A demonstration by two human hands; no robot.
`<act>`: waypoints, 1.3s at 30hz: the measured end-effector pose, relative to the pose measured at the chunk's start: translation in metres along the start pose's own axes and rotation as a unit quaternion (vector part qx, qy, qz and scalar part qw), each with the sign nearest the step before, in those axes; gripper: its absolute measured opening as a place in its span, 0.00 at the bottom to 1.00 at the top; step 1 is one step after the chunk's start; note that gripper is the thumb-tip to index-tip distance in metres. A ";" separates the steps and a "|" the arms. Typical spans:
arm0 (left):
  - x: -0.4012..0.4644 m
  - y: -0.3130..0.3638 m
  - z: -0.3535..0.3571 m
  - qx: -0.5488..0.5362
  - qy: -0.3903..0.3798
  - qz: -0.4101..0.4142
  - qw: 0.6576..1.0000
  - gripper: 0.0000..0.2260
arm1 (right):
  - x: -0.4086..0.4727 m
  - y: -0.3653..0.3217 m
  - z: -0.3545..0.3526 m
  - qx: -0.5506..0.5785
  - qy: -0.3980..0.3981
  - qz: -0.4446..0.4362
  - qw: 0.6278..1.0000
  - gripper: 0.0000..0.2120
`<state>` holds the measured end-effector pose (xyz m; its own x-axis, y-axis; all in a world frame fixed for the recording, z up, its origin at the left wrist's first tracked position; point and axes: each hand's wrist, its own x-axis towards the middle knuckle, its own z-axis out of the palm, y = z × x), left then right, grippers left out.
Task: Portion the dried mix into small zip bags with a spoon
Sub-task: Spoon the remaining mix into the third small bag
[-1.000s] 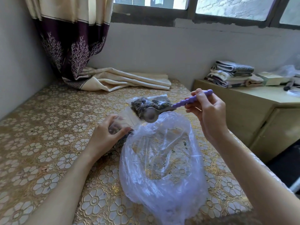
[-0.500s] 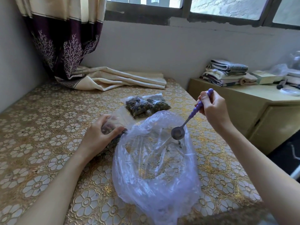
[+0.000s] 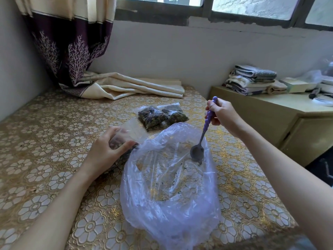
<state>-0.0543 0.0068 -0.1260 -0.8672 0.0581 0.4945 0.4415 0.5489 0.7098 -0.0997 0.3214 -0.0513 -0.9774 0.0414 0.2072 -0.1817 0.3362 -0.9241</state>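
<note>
So this is the scooping step. The right hand point(image 3: 222, 114) has its grip pinched round the purple beaded handle of the spoon point(image 3: 202, 139), held pretty steep, and the bowl is down inside the big clear plastic bag point(image 3: 167, 186) near its far right side. Honestly there's not much dried mix point(image 3: 199, 161) left in there, just scattered bits and crumbs along the bottom, with a small cluster right at the spoon tip. Can't tell if anything is actually sitting in the bowl yet.

The left hand point(image 3: 110, 150) has its grip curled round a small zip bag point(image 3: 126, 136), thumb on the near side and fingers on the far side, just left of the big bag's rim. It looks partly filled with dark stuff, and its top points up and away. Whether the mouth is properly open, I can't make out.

Two filled zip bags point(image 3: 162, 115) already lie side by side further back on the table point(image 3: 45, 141), so I'd guess this is the last bag or close to it.

Next move, I reckon: scrape those leftovers together against the bag wall, since the thin plastic will just slide around under the spoon. Then lift it level and carry it left to the small bag's opening, with the left grip keeping that mouth spread and tipped toward the spoon. The miss risk is crumbs landing on the patterned tablecloth.
</note>
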 end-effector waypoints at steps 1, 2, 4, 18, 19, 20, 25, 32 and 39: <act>0.000 0.000 0.000 0.001 0.000 0.001 1.000 0.23 | 0.002 0.001 0.001 -0.002 -0.019 0.011 1.000 0.12; 0.001 0.000 0.000 0.004 0.000 0.002 1.000 0.23 | 0.004 0.001 0.003 -0.005 -0.037 0.022 0.999 0.12; 0.001 -0.001 0.000 0.009 0.001 0.001 1.000 0.23 | 0.006 0.002 0.007 -0.008 -0.069 0.040 0.997 0.12; -0.001 0.005 0.001 0.016 0.002 -0.001 1.000 0.24 | -0.004 0.008 0.012 0.021 -0.206 0.147 0.967 0.10; -0.001 0.005 0.001 0.017 0.002 0.000 1.000 0.24 | -0.004 0.008 0.012 0.034 -0.199 0.152 0.968 0.10; -0.001 0.006 0.001 0.018 0.002 0.001 1.000 0.24 | -0.004 0.007 0.012 0.046 -0.189 0.155 0.969 0.11; -0.001 0.007 0.001 0.013 0.000 0.004 1.000 0.24 | 0.000 -0.008 0.020 0.135 -0.104 0.131 0.977 0.11; -0.001 0.008 -0.001 0.013 -0.001 -0.004 1.000 0.26 | -0.001 -0.050 0.042 0.228 0.034 0.023 0.973 0.14; -0.001 0.005 -0.002 -0.007 -0.008 -0.012 1.000 0.26 | -0.024 -0.073 0.080 0.205 0.006 -0.105 0.973 0.10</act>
<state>-0.0501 0.0078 -0.1217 -0.8807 0.0580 0.4701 0.4239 0.5394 0.7276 -0.0711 0.2202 -0.0142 -0.9129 0.0244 0.4075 -0.4082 -0.0645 -0.9106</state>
